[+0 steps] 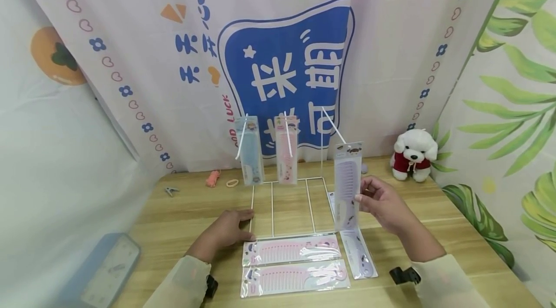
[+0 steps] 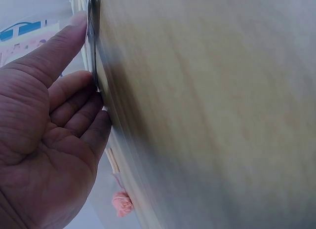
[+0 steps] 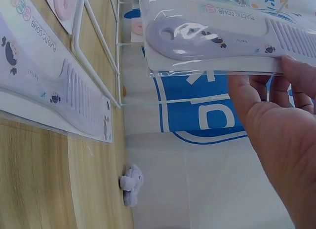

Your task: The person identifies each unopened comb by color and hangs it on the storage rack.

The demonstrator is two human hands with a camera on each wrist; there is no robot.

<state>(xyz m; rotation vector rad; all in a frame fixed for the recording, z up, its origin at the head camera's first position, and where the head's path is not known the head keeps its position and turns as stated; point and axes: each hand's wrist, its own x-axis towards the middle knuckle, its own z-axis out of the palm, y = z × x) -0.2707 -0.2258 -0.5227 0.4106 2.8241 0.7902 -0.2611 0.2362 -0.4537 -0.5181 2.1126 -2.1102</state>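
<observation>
- The work looks like hanging packed combs on a white rack [image 1: 272,209] on the table [image 1: 187,211], and it seems roughly midway.
- Done: a blue comb [image 1: 252,158] hangs on the left hook [image 1: 242,136], and a pink comb [image 1: 284,161] hangs on the middle hook [image 1: 288,134].
- In hand: a purple comb [image 1: 347,189] stands upright at the tip of the right hook [image 1: 333,125]. Whether the hook is through its card is too small to tell, so I would not count it as hung.
- The right hand [image 1: 382,202] pinches that comb's right edge between thumb and fingers.
- The left hand [image 1: 232,228] grips nothing; its thumb and fingers are extended and rest against the rack's left side by the near corner, probably to steady it.
- Left, it seems: the near pink comb [image 1: 295,279] and the far pink comb [image 1: 291,250] lie side by side in front of the rack, and a spare purple comb [image 1: 359,257] lies to their right, partly hidden behind the held one.
</observation>
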